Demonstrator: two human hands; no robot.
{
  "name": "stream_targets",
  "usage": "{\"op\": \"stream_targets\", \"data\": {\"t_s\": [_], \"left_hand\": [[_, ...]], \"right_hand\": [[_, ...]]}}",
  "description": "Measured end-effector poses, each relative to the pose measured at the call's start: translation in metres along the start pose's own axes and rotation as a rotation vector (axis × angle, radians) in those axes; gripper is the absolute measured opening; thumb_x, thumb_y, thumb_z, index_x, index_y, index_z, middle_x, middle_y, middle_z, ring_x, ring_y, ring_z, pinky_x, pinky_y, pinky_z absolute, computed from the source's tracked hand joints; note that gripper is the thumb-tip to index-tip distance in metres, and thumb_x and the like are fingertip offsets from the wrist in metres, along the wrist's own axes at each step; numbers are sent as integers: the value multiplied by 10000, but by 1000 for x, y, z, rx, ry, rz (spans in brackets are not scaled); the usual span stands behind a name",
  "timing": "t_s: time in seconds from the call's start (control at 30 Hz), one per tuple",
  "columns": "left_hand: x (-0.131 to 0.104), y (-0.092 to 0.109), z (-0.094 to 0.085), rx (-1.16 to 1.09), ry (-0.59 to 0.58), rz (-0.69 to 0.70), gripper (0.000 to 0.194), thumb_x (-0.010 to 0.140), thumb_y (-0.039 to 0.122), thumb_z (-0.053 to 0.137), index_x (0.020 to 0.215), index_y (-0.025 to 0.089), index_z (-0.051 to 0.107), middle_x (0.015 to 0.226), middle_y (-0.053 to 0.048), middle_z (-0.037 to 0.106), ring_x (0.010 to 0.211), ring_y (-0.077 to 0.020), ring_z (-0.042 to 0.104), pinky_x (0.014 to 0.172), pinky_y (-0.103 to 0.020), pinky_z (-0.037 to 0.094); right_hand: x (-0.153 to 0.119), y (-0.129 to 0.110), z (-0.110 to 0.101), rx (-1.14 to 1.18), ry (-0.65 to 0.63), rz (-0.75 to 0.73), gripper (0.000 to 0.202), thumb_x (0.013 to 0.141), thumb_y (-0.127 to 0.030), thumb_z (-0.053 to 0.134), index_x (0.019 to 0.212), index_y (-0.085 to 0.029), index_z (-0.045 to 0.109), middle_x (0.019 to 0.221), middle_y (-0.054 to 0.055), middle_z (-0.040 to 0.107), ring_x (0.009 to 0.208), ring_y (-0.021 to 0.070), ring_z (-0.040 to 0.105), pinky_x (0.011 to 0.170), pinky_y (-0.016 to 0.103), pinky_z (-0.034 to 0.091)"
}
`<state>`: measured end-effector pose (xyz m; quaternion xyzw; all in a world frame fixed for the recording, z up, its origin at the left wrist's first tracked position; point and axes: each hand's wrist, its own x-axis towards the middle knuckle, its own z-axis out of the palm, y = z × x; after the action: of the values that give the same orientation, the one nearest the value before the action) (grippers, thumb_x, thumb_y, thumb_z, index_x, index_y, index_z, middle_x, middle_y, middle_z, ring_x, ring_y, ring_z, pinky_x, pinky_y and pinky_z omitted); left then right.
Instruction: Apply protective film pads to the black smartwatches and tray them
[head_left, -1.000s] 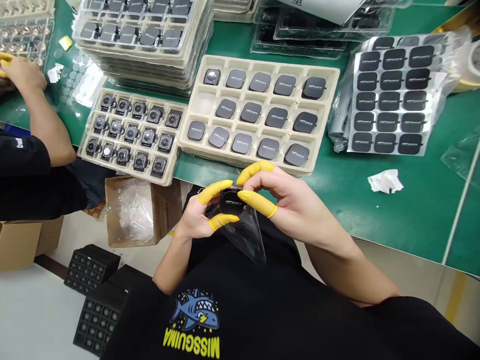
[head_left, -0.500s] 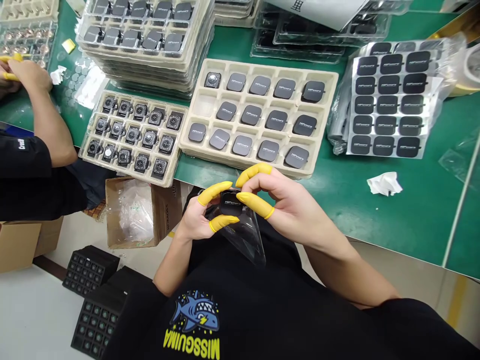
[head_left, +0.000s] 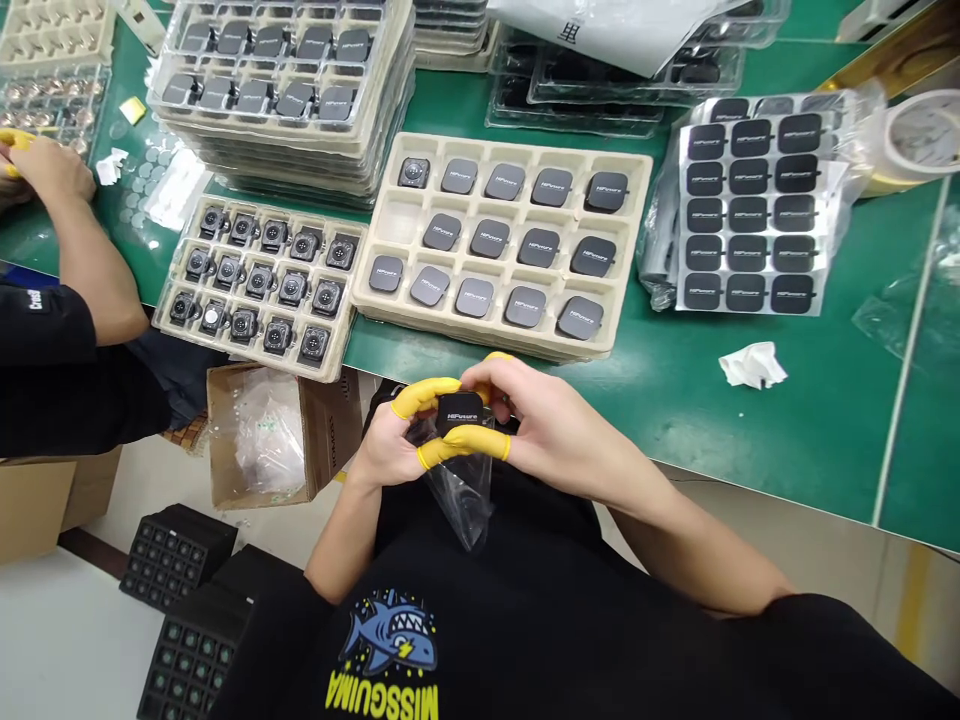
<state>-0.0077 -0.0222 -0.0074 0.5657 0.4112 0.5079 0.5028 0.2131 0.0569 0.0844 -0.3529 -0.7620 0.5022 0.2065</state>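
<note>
Between my two hands, just off the table's near edge, is a watch case (head_left: 460, 408) with a black "HiFuture" film on its face. My left hand (head_left: 401, 435), in yellow finger cots, grips its left side with thumb and finger. My right hand (head_left: 517, 410) closes on its right side, the thumb along the lower edge and the fingers partly hidden behind. From under the thumbs hangs a clear plastic bag (head_left: 465, 500). Beyond my hands lies a beige tray (head_left: 487, 330) of film-covered watch cases, with one bare-faced case (head_left: 414, 172) in its far left pocket.
A tray of watch cases with sensor backs showing (head_left: 259, 283) lies left, below tall stacked trays (head_left: 277, 140). Sheets of black films (head_left: 750, 210) and crumpled white paper (head_left: 753, 365) lie right. A co-worker's arm (head_left: 97, 240) is far left. An open carton (head_left: 259, 430) stands below the table.
My right thumb has moved down and left to the lower edge of the watch case, its fingers round the right side. The bag hangs lower and more to the left.
</note>
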Motion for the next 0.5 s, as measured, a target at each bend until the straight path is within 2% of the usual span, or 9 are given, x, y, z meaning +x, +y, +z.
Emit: {"op": "stream_targets", "data": {"t_s": [0.1,0.17,0.3,0.4,0.5], "left_hand": [[-5,0,-2,30,-14,-45,711,892,508,950,1497,255,675,1162,-85,865,989,-223,865,905,-305,704],[-8,-1,-2,44,9,-80,735,890,516,950,1513,263,656,1117,-69,846,970,-218,846,908,-325,701],[-8,3,0,60,61,-123,713,887,500,955,1495,280,654,1188,-65,806,1070,-230,821,943,-347,694],[-3,10,5,-46,37,-218,665,935,501,910,1491,264,634,1286,-97,803,1173,-258,820,950,-342,690],[1,15,8,-193,23,-313,632,937,477,916,1456,244,640,1200,-83,824,1103,-235,843,931,-322,688]], "right_hand": [[3,0,6,99,-51,85,338,1019,-510,795,1008,-250,580,787,-46,574,662,147,465,597,292,387],[5,1,12,146,-39,105,354,1026,-521,762,947,-253,545,753,-55,543,648,141,425,588,295,354],[13,9,22,182,8,136,382,1052,-544,675,857,-249,528,733,-41,543,659,143,423,607,305,342],[21,18,24,207,60,172,510,1062,-641,621,762,-242,518,691,-33,507,665,145,412,607,304,333],[24,23,21,340,26,256,645,1019,-802,615,718,-241,516,655,-36,478,618,134,411,571,294,339]]}}
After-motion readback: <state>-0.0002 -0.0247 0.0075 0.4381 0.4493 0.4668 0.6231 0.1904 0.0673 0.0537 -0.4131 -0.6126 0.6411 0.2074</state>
